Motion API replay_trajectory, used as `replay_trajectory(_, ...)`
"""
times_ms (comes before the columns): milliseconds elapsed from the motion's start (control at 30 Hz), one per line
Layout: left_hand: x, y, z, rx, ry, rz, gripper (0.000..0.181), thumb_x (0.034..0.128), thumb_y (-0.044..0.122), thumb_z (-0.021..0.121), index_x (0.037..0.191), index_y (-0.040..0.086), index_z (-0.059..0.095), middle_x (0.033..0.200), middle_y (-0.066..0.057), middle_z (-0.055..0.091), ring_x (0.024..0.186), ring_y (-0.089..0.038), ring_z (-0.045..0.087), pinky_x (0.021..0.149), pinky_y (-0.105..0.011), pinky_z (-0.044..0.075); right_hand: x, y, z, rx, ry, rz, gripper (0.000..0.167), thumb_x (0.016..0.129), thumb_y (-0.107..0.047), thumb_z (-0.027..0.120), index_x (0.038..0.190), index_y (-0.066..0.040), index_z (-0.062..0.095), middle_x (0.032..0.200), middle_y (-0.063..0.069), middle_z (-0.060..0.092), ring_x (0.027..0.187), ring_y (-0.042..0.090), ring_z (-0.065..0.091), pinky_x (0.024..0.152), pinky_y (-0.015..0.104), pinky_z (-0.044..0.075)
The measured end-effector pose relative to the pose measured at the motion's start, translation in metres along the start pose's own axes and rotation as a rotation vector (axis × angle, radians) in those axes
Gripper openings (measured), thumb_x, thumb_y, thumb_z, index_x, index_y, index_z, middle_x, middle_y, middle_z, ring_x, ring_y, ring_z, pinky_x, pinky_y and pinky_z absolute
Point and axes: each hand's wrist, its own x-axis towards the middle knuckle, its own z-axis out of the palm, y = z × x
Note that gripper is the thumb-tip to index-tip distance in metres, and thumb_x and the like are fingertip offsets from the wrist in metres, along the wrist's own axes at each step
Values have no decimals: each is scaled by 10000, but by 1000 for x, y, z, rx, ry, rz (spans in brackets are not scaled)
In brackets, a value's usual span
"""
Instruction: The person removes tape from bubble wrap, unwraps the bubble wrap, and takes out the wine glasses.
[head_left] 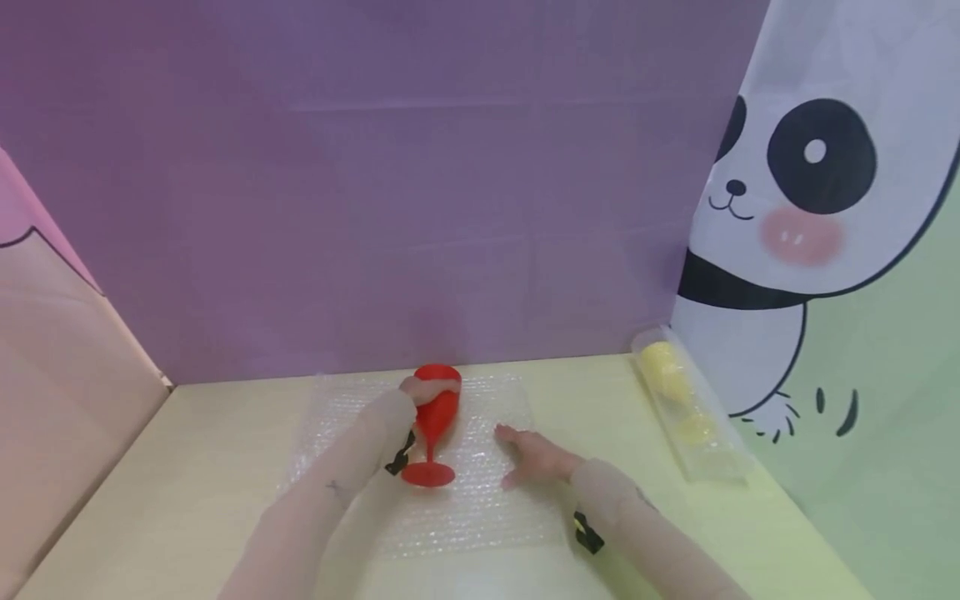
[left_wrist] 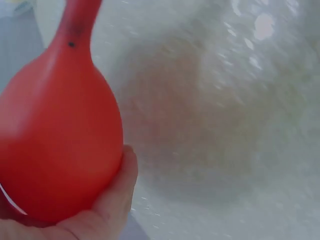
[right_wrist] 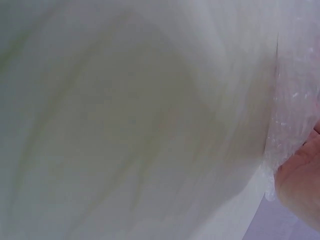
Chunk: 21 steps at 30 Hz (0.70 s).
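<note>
My left hand [head_left: 427, 389] grips a red goblet [head_left: 441, 414] by its bowl, with the fingers reaching over the upper side. The goblet's stem and round foot point toward me, over a sheet of bubble wrap [head_left: 465, 521]. In the left wrist view the goblet's bowl [left_wrist: 60, 135] fills the left side, with a thumb or finger along its edge. My right hand [head_left: 542, 454] is at the right part of the sheet, thumb and fingers spread apart. The right wrist view catches only part of this hand [right_wrist: 302, 182] beside the wrap's edge [right_wrist: 295, 110].
A yellow object [head_left: 667, 375] in a clear wrapping lies along the right edge of the pale table [head_left: 210, 467]. A purple backdrop [head_left: 375, 208] stands behind the table, and a panda-printed panel [head_left: 840, 317] borders the right side.
</note>
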Motion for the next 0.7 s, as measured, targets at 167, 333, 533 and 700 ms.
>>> replay_trajectory(167, -10, 11, -1, -37, -13, 106, 777, 718, 467, 659, 1291, 38, 356, 1177, -137, 519, 1040, -282, 497, 801, -360, 518, 1, -3, 0, 16, -5, 23, 873, 711, -189, 765, 1418, -9, 286, 1491, 146, 261, 1379, 329, 218, 1137, 460, 195)
replay_trajectory(333, -28, 19, -2, -112, -20, 162, 719, 733, 416, 693, 1283, 92, 362, 1216, -107, 512, 1103, -283, 475, 867, -414, 508, 0, -3, 1, 17, -2, 20, 873, 712, -187, 766, 1420, -15, 285, 1493, 141, 257, 1380, 328, 216, 1137, 462, 192)
replay_trajectory(533, -40, 14, -1, -180, 45, 298, 729, 716, 349, 748, 1291, 164, 341, 1237, -52, 491, 1126, -270, 459, 871, -428, 508, 0, -3, 2, 8, -3, 19, 877, 709, -194, 767, 1419, -14, 286, 1491, 145, 260, 1377, 330, 221, 1135, 466, 194)
replay_trajectory(700, -50, 2, -5, -217, 61, 400, 766, 706, 292, 771, 1317, 209, 317, 1250, -24, 474, 1144, -268, 446, 874, -431, 510, 0, -3, 1, 12, -6, 41, 880, 712, -203, 764, 1425, -29, 280, 1495, 133, 256, 1381, 318, 217, 1139, 454, 191)
